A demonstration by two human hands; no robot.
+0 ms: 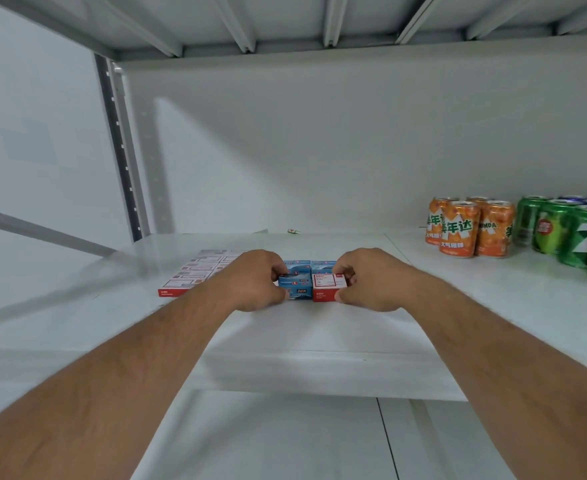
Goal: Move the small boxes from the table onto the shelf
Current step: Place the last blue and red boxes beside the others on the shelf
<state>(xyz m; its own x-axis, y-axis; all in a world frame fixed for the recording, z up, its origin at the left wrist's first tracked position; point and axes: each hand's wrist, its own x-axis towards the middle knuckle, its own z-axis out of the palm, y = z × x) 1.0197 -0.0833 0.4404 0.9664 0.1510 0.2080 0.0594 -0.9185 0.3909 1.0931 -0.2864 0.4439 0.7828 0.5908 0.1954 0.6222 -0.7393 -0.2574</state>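
two small boxes side by side on the shelf (319, 327), touching: a blue box (296, 288) on the left, a red-and-white box (329, 287) on the right, both just in front of two more blue boxes (311, 266) behind. probably light, stiff cardboard with slick printed faces; likely to crush a little if squeezed hard, so best taken across opposite side walls, thumb low at the front, fingers over the top edge. left hand (254, 280) curled round the blue box, pinching its left side; right hand (368, 280) pinching the red-and-white one the same way. flat row of red-and-white boxes (191, 277) lying just left of the left hand. orange cans (468, 226) and green cans (569, 233) standing well apart to the right.
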